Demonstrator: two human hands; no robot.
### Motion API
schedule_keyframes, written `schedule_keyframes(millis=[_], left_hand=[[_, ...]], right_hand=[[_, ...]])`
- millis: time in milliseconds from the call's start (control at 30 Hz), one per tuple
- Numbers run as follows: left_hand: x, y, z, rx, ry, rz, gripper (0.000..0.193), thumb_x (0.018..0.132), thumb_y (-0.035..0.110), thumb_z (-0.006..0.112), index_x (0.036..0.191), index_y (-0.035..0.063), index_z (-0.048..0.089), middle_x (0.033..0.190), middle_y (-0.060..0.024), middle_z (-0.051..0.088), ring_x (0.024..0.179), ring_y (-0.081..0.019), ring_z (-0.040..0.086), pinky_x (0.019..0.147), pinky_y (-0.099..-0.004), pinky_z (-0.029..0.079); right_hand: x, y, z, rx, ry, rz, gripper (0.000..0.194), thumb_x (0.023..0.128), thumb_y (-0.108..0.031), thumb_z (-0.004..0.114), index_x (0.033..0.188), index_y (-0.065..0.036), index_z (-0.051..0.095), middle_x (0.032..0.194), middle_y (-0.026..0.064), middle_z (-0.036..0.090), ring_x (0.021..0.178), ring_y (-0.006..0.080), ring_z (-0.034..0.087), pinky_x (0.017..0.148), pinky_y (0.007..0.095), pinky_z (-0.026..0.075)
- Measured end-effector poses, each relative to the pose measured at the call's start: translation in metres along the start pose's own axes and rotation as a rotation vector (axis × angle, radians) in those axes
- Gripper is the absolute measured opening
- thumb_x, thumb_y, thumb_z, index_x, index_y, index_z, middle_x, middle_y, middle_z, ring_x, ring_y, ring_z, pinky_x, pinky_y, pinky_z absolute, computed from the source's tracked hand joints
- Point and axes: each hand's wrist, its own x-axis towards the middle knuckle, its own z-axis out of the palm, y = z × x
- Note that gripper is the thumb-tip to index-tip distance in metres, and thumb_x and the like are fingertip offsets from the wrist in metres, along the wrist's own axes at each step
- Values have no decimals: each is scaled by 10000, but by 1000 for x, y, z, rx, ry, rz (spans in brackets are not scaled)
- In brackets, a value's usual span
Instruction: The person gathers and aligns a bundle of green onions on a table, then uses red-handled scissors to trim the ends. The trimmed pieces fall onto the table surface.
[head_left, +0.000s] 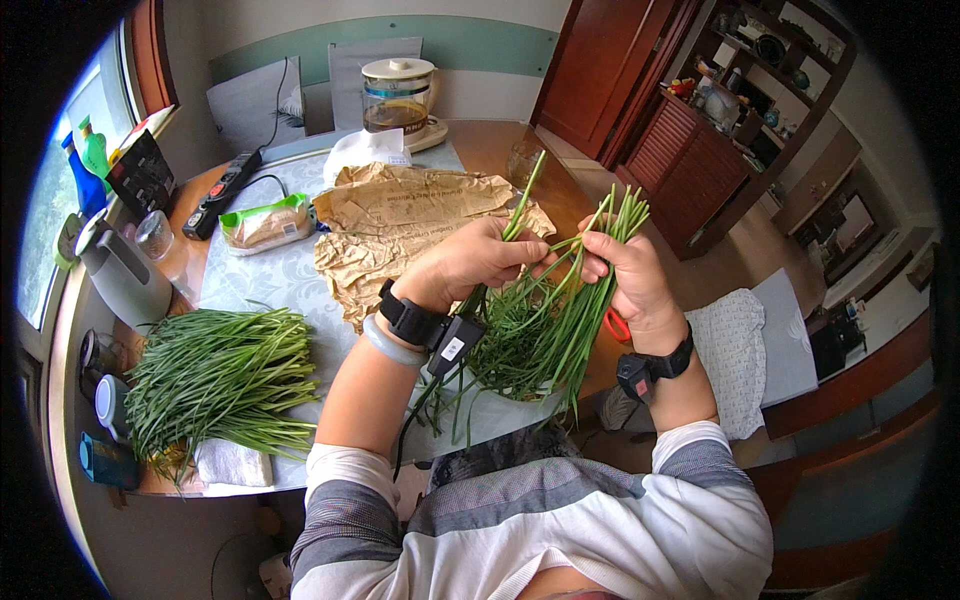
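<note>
My right hand (626, 270) grips a bunch of green garlic chives (574, 322) near their pale cut ends, and the long leaves hang down. A few stalks (531, 187) are pinched in my left hand (487, 255), with their ends pointing up. Some strands run across between the two hands. Below them, loose chive leaves (510, 352) lie heaped in what looks like a pale container, mostly hidden. A large neat pile of chives (225, 375) rests at the left of the table. Red scissor-like handles (617, 325) show beside my right wrist.
Crumpled brown paper (412, 202) lies beyond my hands. Behind it stands a glass electric kettle (397, 97); a drinking glass (523, 161) is to its right. Packaged bread (266, 223), a power strip (221, 195), a grey jug (124, 270) and a white cloth (232, 461) occupy the left side.
</note>
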Motion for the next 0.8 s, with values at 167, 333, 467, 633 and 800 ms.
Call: schedule_keyframes(millis=[167, 333, 467, 633, 800], left_hand=[[-2, 3, 3, 69, 29, -9, 172, 872, 208, 543, 884, 48, 603, 665, 55, 511, 484, -12, 326, 425, -158, 222], [-3, 6, 5, 56, 6, 0, 184, 888, 218, 515, 907, 53, 596, 663, 53, 515, 485, -11, 331, 426, -153, 234], [-2, 5, 5, 25, -1, -4, 181, 895, 216, 506, 925, 58, 590, 654, 47, 518, 482, -13, 336, 427, -153, 244], [0, 3, 4, 33, 16, 38, 153, 874, 200, 546, 915, 61, 596, 661, 35, 545, 490, -12, 362, 435, -150, 257], [3, 0, 7, 132, 95, 102, 118, 818, 172, 592, 868, 67, 613, 671, 33, 560, 505, -9, 380, 452, -151, 279]], right_hand=[[0, -1, 3, 9, 8, 13, 103, 810, -71, 580, 901, -27, 563, 619, -18, 478, 508, 67, 437, 496, 225, 388], [0, -1, 2, 16, 2, 14, 104, 806, -66, 576, 902, -27, 561, 631, -18, 479, 512, 69, 433, 495, 225, 382], [0, 0, 3, -1, 1, 10, 131, 799, -72, 594, 916, -26, 557, 652, -17, 490, 504, 60, 420, 489, 218, 367], [0, 1, 5, -44, -12, 26, 127, 799, -81, 594, 905, -24, 556, 637, -14, 490, 502, 64, 421, 485, 217, 359], [-1, 3, 6, -95, -16, 49, 121, 807, -103, 587, 892, -20, 559, 617, -9, 483, 500, 73, 422, 484, 221, 355]])
